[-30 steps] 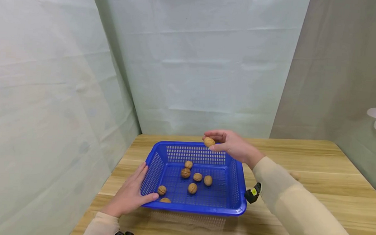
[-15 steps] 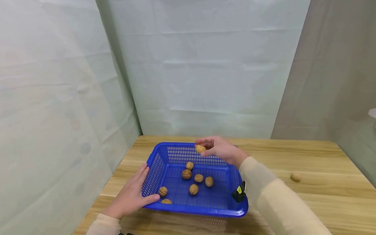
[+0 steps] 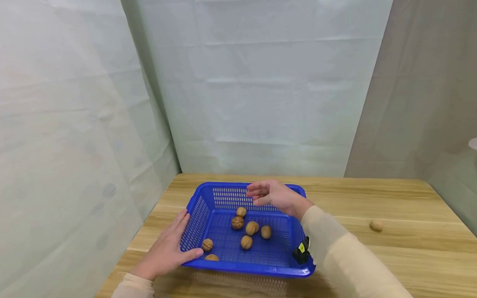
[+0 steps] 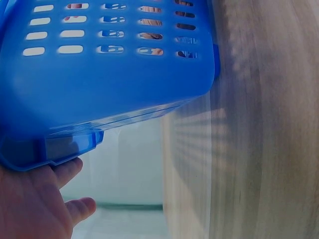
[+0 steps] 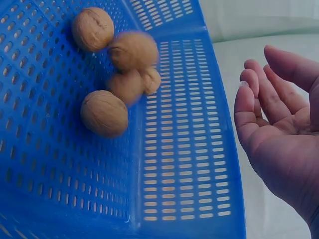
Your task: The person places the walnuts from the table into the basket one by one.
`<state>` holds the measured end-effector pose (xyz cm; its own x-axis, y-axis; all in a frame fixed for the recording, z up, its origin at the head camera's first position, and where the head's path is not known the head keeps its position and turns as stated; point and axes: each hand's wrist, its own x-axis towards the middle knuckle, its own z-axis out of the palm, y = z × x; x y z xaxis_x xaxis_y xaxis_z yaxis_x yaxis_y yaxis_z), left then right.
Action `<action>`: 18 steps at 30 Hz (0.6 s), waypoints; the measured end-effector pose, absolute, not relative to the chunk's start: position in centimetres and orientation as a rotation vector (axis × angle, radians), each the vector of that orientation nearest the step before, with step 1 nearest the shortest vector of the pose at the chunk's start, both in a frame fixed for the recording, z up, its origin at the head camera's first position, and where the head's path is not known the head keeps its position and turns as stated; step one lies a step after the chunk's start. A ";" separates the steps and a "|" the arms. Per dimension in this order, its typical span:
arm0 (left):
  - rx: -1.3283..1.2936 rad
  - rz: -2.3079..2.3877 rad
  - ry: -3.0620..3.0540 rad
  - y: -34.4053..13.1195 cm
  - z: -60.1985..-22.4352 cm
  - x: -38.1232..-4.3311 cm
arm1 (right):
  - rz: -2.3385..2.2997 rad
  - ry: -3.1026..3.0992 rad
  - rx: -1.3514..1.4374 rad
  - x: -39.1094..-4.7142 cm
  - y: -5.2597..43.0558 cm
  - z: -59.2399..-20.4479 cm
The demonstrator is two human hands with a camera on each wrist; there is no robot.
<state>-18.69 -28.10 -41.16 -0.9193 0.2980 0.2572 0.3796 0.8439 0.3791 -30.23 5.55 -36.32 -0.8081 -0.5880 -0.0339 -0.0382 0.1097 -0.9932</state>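
A blue plastic basket (image 3: 251, 268) with slotted walls holds several walnuts. My left hand (image 3: 168, 249) rests at its near left corner, the thumb on the front rim and the straight fingers along the left side; the left wrist view shows these fingers (image 4: 67, 172) under the rim. Over the far right part of the basket hovers my right hand (image 3: 276, 197), holding nothing, its fingers loosely bent and apart. Below it, one walnut (image 5: 133, 51) looks blurred in the right wrist view, above the others. Another walnut (image 5: 104, 113) lies sharp on the basket floor.
A single walnut (image 3: 376, 225) lies on the wooden table (image 3: 412, 260) to the right of the basket. Pale cloth curtains (image 3: 266, 100) hang behind the table and along its left side.
My right hand has moved left and a little down over the basket and let go of its walnut, which has dropped among the others. The left hand has stayed at the corner.
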 end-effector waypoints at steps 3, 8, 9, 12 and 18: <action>-0.532 -0.631 -2.822 -28.1 -41.1 -18.6 | -1.767 1.957 -0.615 -30.1 5.6 -36.4; -0.525 -0.629 -2.829 -28.1 -41.1 -18.5 | -1.800 1.941 -0.628 -29.7 5.8 -35.4; -0.523 -0.630 -2.832 -28.1 -41.1 -18.5 | -1.805 1.938 -0.635 -29.5 5.9 -35.1; -0.516 -0.637 -2.844 -28.0 -41.0 -18.5 | -1.830 1.919 -0.644 -28.9 6.8 -33.7; -0.516 -0.631 -2.847 -27.9 -40.9 -18.6 | -1.854 1.952 -0.700 -27.3 10.5 -31.0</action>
<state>-18.65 -27.85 -40.95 -0.9237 0.2939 0.2457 0.3702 0.8498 0.3753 -27.35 10.52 -31.02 -0.8132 -0.5769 0.0769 -0.1065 0.0176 -0.9942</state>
